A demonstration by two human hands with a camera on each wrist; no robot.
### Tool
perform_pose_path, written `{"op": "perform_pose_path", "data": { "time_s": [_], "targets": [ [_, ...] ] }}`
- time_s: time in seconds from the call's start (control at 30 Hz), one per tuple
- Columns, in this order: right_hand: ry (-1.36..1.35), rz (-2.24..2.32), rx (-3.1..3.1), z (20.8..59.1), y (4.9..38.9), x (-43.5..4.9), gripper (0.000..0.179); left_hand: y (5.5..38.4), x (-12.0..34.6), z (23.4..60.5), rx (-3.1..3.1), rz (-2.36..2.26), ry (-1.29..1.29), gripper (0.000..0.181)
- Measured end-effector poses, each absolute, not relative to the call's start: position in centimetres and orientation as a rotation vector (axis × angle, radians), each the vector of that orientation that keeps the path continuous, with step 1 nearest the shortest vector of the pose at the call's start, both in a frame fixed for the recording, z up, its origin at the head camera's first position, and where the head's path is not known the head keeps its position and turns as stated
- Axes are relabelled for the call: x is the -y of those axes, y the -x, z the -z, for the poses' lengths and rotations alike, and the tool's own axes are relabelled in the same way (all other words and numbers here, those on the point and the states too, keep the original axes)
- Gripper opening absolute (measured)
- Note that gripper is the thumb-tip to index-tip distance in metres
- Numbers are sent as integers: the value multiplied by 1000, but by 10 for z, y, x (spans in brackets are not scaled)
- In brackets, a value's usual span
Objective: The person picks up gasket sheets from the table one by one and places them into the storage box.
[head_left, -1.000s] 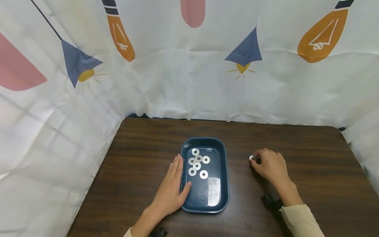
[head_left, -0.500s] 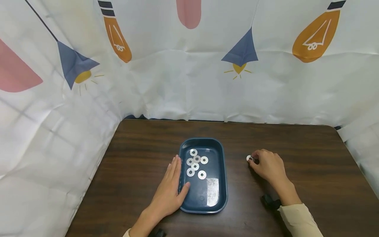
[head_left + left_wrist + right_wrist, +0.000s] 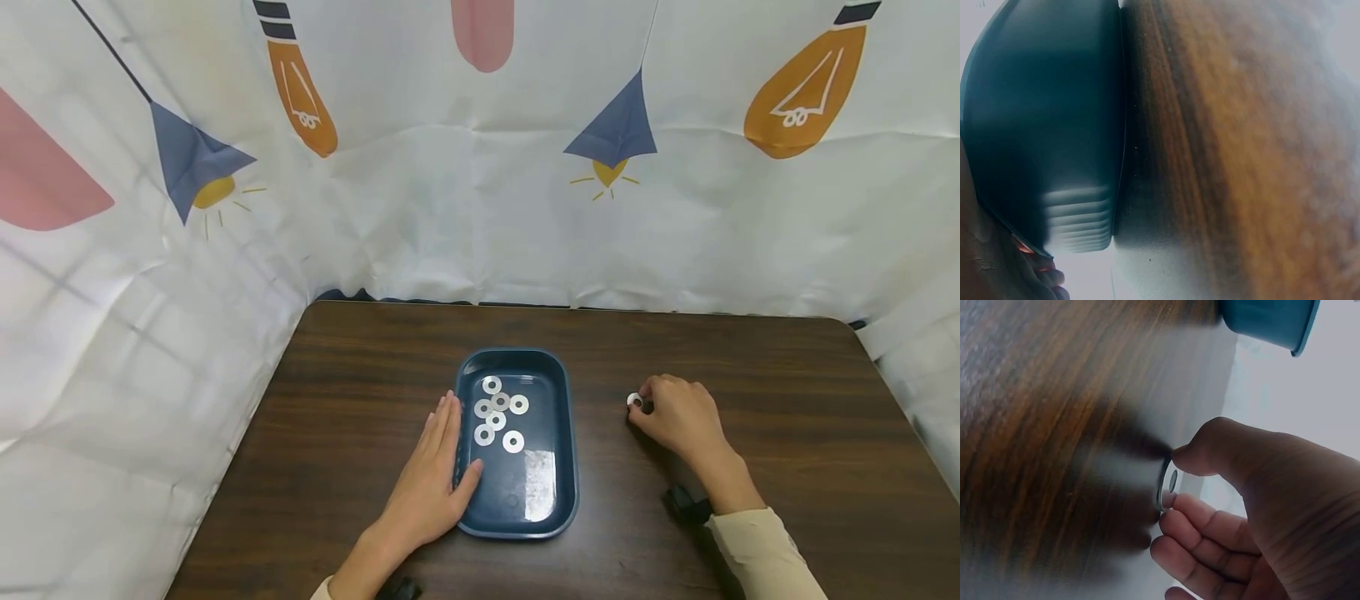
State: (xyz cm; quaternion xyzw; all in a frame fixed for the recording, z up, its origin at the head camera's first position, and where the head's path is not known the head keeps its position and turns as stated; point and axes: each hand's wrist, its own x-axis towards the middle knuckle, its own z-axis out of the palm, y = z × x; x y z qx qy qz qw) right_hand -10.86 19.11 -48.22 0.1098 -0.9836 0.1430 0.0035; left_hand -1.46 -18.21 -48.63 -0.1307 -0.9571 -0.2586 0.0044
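A dark blue tray (image 3: pixel 525 492) stands mid-table with several flat silver washers (image 3: pixel 513 442) lying in its left and upper part, some overlapping. My left hand (image 3: pixel 426 475) lies along the tray's left edge, fingers straight, thumb over the rim. In the left wrist view the ribbed outer wall of the tray (image 3: pixel 1047 125) fills the left half. To the right of the tray, my right hand (image 3: pixel 684 421) pinches a single washer (image 3: pixel 634 400) between thumb and fingertips, close to the tabletop. The right wrist view shows this washer (image 3: pixel 1168 482) tilted on edge, its hole visible.
A dark wood-grain table (image 3: pixel 360 358) carries everything. Behind it and along the left hangs a white curtain (image 3: pixel 450 217) printed with lamps and bulbs. A dark wrist camera (image 3: pixel 684 505) sits beside the right wrist.
The head view has shifted slightly. My right hand keeps its pinch on the washer at nearly the same spot. My left hand and the tray stay in place.
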Motion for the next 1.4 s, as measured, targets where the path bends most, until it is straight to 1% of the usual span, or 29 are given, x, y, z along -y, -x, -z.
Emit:
{"op": "perform_pose_path", "data": {
  "time_s": [0.2,0.63,0.97,1.4],
  "targets": [
    [-340,-407,3069,484,108,-190,22,15,181,487,2997,826,413,93],
    [-354,-401,3037,488,108,-190,25,15,182,487,2987,837,430,92],
    [-451,-470,3020,488,111,-194,17,15,183,488,2988,822,424,93],
    [-471,-513,3008,491,114,-195,22,16,183,487,2991,822,425,93]
  ]
}}
